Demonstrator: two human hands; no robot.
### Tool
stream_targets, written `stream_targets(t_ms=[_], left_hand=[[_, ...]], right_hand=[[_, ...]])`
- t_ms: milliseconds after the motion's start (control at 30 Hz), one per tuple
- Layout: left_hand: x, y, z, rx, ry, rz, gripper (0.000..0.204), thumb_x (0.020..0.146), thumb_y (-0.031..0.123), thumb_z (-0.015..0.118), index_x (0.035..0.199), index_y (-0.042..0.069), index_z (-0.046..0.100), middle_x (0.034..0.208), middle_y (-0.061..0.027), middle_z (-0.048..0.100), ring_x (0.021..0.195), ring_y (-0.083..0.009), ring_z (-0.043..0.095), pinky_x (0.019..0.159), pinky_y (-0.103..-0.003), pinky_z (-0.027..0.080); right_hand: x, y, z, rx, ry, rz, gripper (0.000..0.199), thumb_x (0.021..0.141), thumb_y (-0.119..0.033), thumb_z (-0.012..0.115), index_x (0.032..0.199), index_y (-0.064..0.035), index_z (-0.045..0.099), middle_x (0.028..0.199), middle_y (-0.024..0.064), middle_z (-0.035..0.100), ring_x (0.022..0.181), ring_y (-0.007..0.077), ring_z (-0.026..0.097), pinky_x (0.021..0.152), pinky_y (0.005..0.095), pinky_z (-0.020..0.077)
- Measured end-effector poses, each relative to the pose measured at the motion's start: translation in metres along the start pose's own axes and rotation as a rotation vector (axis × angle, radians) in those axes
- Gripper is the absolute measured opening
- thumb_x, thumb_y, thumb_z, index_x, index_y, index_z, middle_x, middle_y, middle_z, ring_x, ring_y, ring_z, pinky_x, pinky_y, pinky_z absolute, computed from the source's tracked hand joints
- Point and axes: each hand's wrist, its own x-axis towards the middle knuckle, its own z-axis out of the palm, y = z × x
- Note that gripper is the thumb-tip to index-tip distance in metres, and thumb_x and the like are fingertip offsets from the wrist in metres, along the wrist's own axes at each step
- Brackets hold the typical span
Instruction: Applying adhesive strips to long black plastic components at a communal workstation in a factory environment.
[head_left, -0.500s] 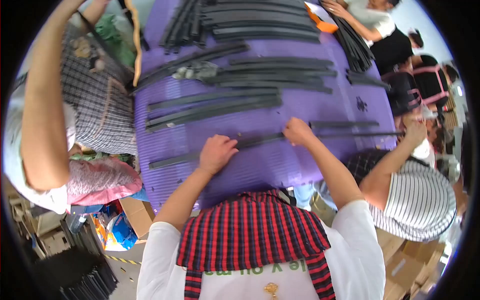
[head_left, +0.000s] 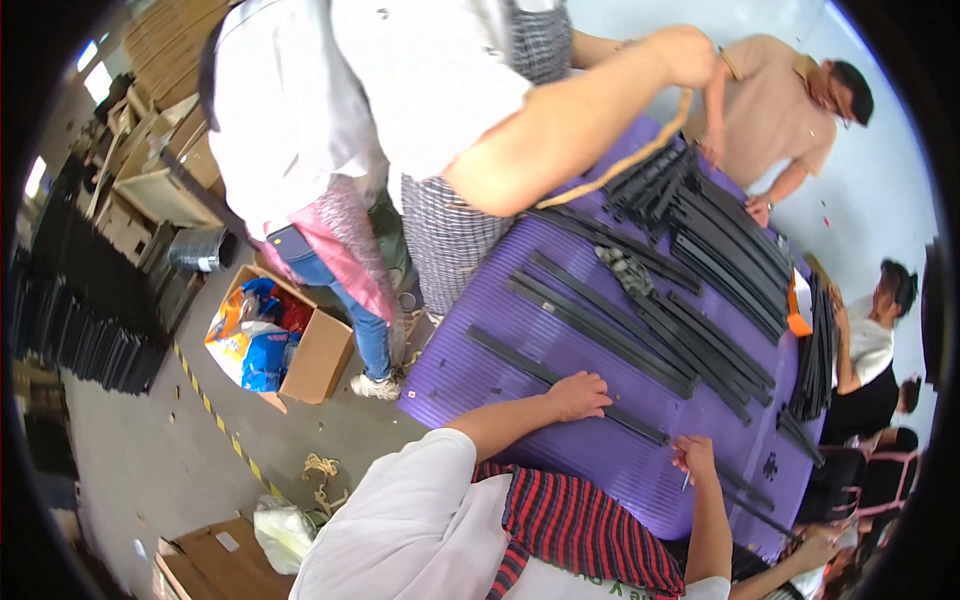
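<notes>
A long narrow black strip [head_left: 505, 351] lies slantwise near the front of the purple ribbed tabletop [head_left: 440, 385]. My left hand [head_left: 580, 396] rests over its middle, fingers bent down around it. Just past the strip's right end is my right hand [head_left: 693, 456], its fingers pinched together. A thin pale stick-like thing [head_left: 686, 481] pokes out below those fingers; its kind is too small to make out. Beyond my hands lie several more black strips [head_left: 600, 335], some with a crumpled clear plastic piece [head_left: 625, 268] on them.
Stacks of black strips [head_left: 735, 255] and an orange-and-white box [head_left: 800, 302] occupy the far side. A person at left reaches over the table with a tan strip [head_left: 630, 160]. Other people work at the far and right edges. An open carton [head_left: 320, 355] sits on the floor.
My view has swung left, bringing the floor and carton further in. My right hand has come off the strip and now pinches a thin thing; my left stays on the strip.
</notes>
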Motion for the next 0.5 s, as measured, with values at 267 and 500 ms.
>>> stream_targets(t_ms=[267,500], left_hand=[[-0.043,-0.032,-0.059,0.257,0.006,-0.099,0.033,0.071,0.031,0.062,0.099,0.014,0.055,0.087,-0.0036,0.054,0.089,-0.0207,0.05,0.074,-0.036,0.039],[-0.026,-0.028,-0.054,0.115,-0.022,-0.077,0.029,0.073,0.031,0.061,0.097,0.014,0.055,0.089,-0.0018,0.051,0.09,-0.0203,0.048,0.076,-0.034,0.037]], right_hand=[[-0.027,-0.036,-0.012,-0.841,0.363,-0.55,0.027,0.078,-0.019,0.054,0.063,0.0023,0.058,0.056,0.0205,0.055,0.054,0.0357,0.056,0.055,0.0453,0.0433],[-0.024,-0.045,-0.038,-0.483,0.105,-0.153,0.026,0.077,-0.017,0.054,0.06,0.002,0.057,0.044,0.0128,0.052,0.04,0.0209,0.052,0.047,0.0356,0.0428]])
